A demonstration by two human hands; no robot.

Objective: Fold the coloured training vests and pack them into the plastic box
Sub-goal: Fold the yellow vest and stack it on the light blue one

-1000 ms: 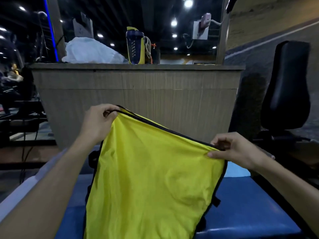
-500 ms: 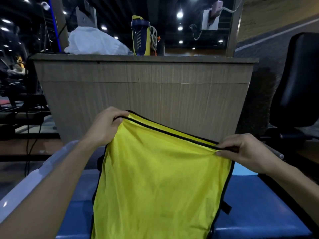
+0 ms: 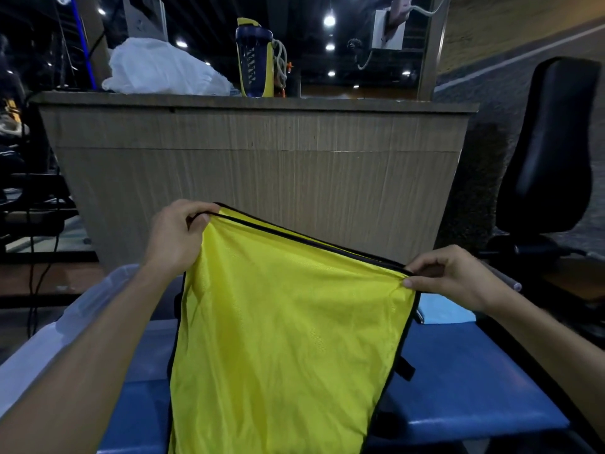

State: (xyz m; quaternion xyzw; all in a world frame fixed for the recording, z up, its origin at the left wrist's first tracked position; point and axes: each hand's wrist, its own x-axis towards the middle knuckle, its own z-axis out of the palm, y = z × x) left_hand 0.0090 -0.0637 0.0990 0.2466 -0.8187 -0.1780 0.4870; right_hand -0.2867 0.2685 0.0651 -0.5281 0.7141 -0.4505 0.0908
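I have both hands raised in front of me with the yellow vest (image 3: 281, 339) stretched between them. The left hand (image 3: 173, 237) sits at about ten o'clock from the centre of the view and pinches the vest's upper corner, thumb in front and fingers curled behind the black-trimmed edge. The right hand (image 3: 455, 280) sits at about three o'clock, lower than the left, and pinches the opposite upper corner between thumb and curled fingers. The top edge runs taut and slopes down from left to right. The cloth hangs from that edge toward six o'clock and passes out of the bottom of the view; black binding lines both sides.

Under the vest lies a blue padded surface (image 3: 465, 388). At eight o'clock, beneath my left forearm, I see a clear plastic box (image 3: 75, 319); only its rim and part of one wall show, so I cannot tell what it holds. A pale blue folded item (image 3: 442, 312) lies at four o'clock, just beyond the vest's right edge.

At twelve o'clock stands a wood-grain counter (image 3: 258, 168), carrying a white plastic bag (image 3: 163, 70) and a blue-and-yellow bottle (image 3: 255, 60). A black chair (image 3: 553, 149) stands at two o'clock.
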